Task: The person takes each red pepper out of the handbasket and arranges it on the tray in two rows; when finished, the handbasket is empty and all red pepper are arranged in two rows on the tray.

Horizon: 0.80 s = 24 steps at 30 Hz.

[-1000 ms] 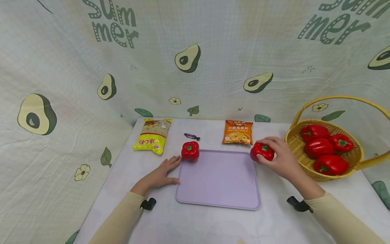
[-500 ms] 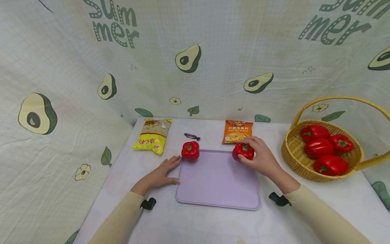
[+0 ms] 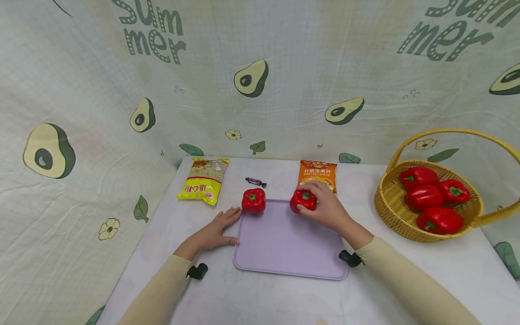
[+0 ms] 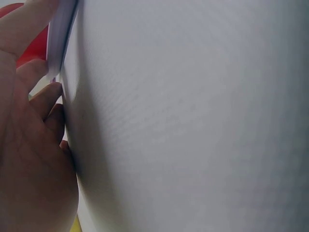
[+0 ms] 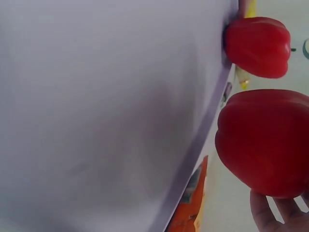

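My right hand [image 3: 326,208] grips a red bell pepper [image 3: 303,200] over the far edge of the lavender tray [image 3: 284,243]. In the right wrist view this held bell pepper [image 5: 265,142] shows clear of the tray surface, with fingertips [image 5: 263,212] at its side. A second red bell pepper [image 3: 253,201] sits upright on the tray's far left corner. My left hand [image 3: 215,230] lies with fingers spread along the tray's left edge, the thumb and fingertips right at the rim. The left wrist view shows that hand [image 4: 34,140] beside the tray's edge [image 4: 60,38].
A yellow basket [image 3: 396,221] with several red bell peppers [image 3: 424,197] stands at the right. Behind the tray lie a yellow snack bag [image 3: 205,180], a purple wrapped candy [image 3: 256,182] and an orange packet [image 3: 318,171]. A printed cloth [image 3: 292,90] hangs behind the table.
My right hand has carried the bell pepper leftward from beside the tray's far right corner to over its far edge. The left hand has stayed in place.
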### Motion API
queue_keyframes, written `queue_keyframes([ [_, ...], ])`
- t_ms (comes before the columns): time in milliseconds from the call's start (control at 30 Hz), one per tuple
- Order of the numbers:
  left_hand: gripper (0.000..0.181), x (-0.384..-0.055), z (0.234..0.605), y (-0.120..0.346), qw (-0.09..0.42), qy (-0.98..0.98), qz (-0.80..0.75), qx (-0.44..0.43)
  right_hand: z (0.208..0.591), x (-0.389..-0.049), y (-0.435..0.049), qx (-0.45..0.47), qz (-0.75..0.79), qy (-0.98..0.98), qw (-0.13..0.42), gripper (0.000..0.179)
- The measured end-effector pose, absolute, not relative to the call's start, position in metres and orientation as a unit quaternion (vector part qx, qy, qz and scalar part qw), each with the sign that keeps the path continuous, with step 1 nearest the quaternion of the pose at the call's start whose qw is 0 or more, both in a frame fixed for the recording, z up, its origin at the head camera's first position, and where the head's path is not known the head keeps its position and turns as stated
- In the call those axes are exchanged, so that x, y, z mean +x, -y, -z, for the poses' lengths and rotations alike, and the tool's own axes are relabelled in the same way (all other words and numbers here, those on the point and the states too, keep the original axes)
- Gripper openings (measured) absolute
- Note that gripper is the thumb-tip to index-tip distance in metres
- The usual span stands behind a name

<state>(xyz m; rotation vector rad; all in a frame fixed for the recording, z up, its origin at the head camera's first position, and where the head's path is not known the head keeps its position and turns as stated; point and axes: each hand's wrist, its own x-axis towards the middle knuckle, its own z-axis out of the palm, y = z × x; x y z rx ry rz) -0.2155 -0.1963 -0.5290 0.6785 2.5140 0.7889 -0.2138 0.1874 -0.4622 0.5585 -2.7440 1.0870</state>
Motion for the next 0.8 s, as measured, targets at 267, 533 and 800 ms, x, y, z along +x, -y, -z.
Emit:
queue_keyframes([
  [267,0.099,-0.215,0.527,0.196,0.21,-0.902,-0.286,0.246,0.468,-0.223,-0.171,0.186,-0.359,0.913,0.048,0.052],
  [533,0.099,-0.215,0.527,0.195,0.209,-0.901,-0.287,0.249,0.473,-0.23,-0.158,0.201,-0.368,0.907,0.037,0.051],
  [800,0.098,-0.213,0.523,0.194,0.208,-0.898,-0.297,0.25,0.481,-0.236,-0.15,0.225,-0.357,0.905,0.042,0.047],
])
